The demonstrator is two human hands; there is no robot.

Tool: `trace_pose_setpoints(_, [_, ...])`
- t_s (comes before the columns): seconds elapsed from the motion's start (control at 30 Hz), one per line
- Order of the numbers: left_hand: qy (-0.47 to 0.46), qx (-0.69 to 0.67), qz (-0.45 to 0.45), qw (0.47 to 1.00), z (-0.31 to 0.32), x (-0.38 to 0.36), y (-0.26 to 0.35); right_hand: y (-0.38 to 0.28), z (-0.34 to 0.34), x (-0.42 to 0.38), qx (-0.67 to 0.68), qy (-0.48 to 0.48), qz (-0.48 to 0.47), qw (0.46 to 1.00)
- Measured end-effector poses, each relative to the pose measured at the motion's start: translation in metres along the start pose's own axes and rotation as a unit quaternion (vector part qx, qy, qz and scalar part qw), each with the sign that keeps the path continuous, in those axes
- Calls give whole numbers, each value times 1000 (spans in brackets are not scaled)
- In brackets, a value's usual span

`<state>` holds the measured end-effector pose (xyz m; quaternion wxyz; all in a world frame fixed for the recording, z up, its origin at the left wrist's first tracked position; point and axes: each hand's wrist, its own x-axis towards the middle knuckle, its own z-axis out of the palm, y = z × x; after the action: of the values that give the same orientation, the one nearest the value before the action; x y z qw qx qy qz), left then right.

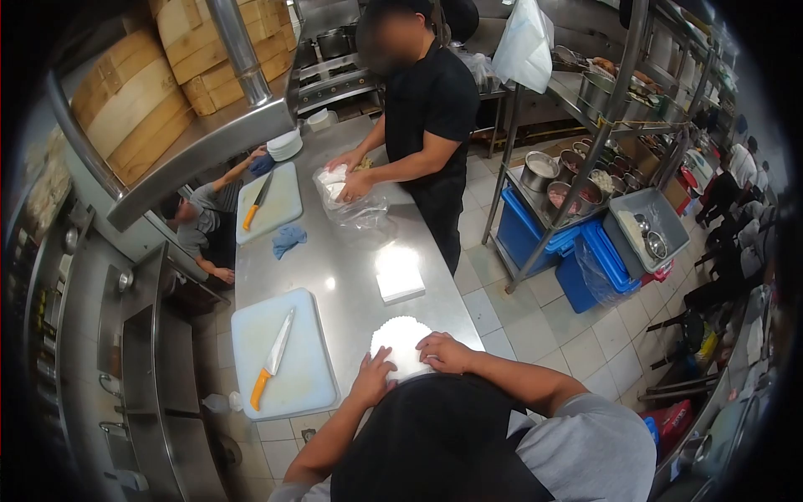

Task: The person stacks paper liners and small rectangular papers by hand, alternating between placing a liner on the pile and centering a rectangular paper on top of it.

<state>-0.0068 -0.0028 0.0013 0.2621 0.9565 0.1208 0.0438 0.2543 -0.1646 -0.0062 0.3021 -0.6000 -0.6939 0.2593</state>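
Observation:
A round white paper doily [404,336] with a scalloped edge, perhaps in a stack, lies at the near end of the steel table, right in front of my apron. My left hand [374,379] grips its left side with curled fingers. On the right side, my right hand [446,352] has its fingers bent over the edge and pressed together on the paper. Just beyond the doily sits a square white stack of paper [400,285]. To the left, a knife with an orange handle [273,358] rests on a pale blue cutting board [244,322].
Across the steel table [335,272], a person in black [431,100] handles white pieces in a plastic bag [355,209]. A second board [280,222] with a knife and a blue cloth [288,240] lie further back. Another person [205,213] crouches left. Shelving [535,259] stands right.

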Motion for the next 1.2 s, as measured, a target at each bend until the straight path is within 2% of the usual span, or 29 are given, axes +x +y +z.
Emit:
trace_pose_setpoints(0.27, [-3, -20, 21, 1000, -13, 0, -3, -2, -18, 1, 13, -34, -40, 999])
trace_pose_setpoints(0.37, [-12, -68, 11, 998, -12, 0, -9, 1, -19, 1, 24, -37, -39, 998])
trace_pose_setpoints(0.47, [-45, -64, -23, 997, -20, 6, -12, -7, -25, 4, 35, -42, -37, 998])
trace_pose_setpoints(0.57, [-74, -11, -4, 997, -30, 7, 0, -5, -26, 5, 10, -52, -50, 997])
trace_pose_setpoints(0.97, [-36, -16, 29, 999, -19, 2, -14, 0, -26, 13, 82, -17, -46, 995])
trace_pose_setpoints(1.03, [-27, -39, 19, 999, -16, 4, -19, 0, -20, 17, 121, 56, -12, 991])
trace_pose_setpoints(1.1, [-6, -89, -12, 996, -11, 4, -20, 0, -14, 20, 150, 81, 106, 980])
trace_pose_setpoints(1.2, [31, -112, -73, 991, 4, 6, -24, 8, -6, 27, 133, 143, 164, 967])
